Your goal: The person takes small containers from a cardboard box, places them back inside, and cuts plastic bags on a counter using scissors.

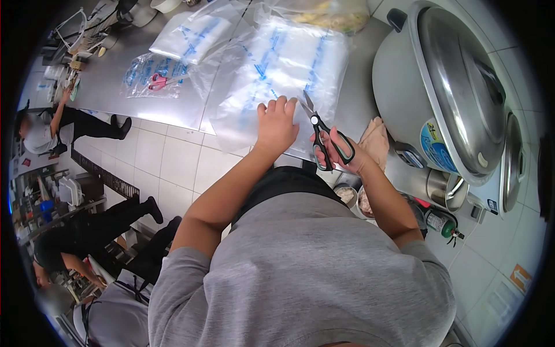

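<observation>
My right hand (342,151) is closed round the handles of black-handled kitchen scissors (315,120). Their blades stand apart and point away from me, close beside my left hand (277,122). That hand has its fingers curled down on the near part of a pile of clear plastic bags (289,63) with blue print. It seems to grip the film there, though the fingertips are partly hidden. The bags lie flat on a steel table (110,87), and some film hangs over its front edge.
Pink-handled scissors (158,81) lie on another plastic packet to the left, near a second bag stack (193,37). A large lidded steel pot (399,87) stands right, beside a tan cloth (374,141). Bowls (347,195) sit below the edge. Several people work at left.
</observation>
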Demonstrator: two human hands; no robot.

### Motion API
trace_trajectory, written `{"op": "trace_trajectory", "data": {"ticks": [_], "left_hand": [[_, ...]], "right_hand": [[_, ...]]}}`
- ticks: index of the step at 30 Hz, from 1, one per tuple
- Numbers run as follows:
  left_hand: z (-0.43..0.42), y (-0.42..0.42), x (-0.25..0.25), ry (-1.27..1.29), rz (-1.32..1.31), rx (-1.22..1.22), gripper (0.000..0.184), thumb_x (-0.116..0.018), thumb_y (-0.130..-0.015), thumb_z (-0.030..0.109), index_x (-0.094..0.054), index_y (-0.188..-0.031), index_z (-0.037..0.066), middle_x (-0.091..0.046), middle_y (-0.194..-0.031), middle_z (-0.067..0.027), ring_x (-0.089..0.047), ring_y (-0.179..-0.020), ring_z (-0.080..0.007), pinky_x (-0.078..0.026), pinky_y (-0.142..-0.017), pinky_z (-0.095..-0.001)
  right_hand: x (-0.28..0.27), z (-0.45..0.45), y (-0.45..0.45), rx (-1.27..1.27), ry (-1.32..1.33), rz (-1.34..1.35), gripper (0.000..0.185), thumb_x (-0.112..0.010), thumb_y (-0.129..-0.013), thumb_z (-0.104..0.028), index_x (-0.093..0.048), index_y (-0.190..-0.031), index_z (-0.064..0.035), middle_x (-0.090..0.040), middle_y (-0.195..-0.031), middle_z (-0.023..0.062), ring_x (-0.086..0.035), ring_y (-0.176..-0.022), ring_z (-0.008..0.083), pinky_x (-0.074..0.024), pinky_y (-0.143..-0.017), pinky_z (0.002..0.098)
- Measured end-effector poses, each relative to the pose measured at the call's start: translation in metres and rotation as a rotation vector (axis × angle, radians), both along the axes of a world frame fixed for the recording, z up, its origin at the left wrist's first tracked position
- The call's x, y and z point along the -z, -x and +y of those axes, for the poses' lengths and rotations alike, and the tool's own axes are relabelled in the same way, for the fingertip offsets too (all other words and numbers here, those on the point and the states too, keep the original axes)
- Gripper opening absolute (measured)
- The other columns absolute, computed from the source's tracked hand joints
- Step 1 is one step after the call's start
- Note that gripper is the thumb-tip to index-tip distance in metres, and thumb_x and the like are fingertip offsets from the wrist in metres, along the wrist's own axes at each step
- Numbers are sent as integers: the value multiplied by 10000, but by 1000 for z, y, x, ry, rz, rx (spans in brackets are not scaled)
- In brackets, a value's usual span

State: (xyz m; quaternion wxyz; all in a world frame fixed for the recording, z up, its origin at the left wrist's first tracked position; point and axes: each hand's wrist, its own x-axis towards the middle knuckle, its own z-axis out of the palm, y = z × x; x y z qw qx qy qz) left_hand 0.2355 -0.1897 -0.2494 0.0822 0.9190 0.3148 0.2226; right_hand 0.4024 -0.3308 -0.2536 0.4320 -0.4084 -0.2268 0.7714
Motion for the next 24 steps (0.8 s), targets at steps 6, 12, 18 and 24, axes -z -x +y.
{"op": "trace_trajectory", "data": {"ticks": [6, 12, 18, 24], "left_hand": [[17, -18, 18, 34, 94, 41, 222, -659, -769, 154, -604, -978, 105, -589, -904, -64, -554, -912, -268, -348, -869, -467], [11, -10, 22, -14, -9, 109, 67, -593, -802, 102, -613, -866, 102, -598, -805, -63, -574, -838, -266, -362, -832, -447], [7, -5, 21, -38, 40, 108, 225, -604, -768, 88, -660, -986, 94, -603, -824, -41, -571, -843, -239, -362, -822, -437], [13, -6, 9, -58, -20, 132, 228, -637, -749, 91, -687, -971, 114, -595, -814, -30, -566, -815, -221, -366, -812, -425]], "right_hand": [[8, 3, 8, 61, 20, -9, 803, -334, -851, -779, -463, -1218, -77, -550, -789, 16, -579, -662, 130, -396, -486, 225], [15, 6, 6, 129, 5, 91, 890, -324, -800, -834, -458, -1208, -53, -533, -782, 22, -562, -690, 154, -386, -511, 247], [17, 2, 9, 110, 20, 99, 869, -320, -792, -841, -468, -1192, -84, -517, -771, 24, -538, -669, 161, -372, -517, 255], [5, 1, 19, 202, 65, 330, 833, -324, -804, -824, -482, -1163, -90, -485, -733, 34, -506, -641, 175, -391, -579, 283]]}}
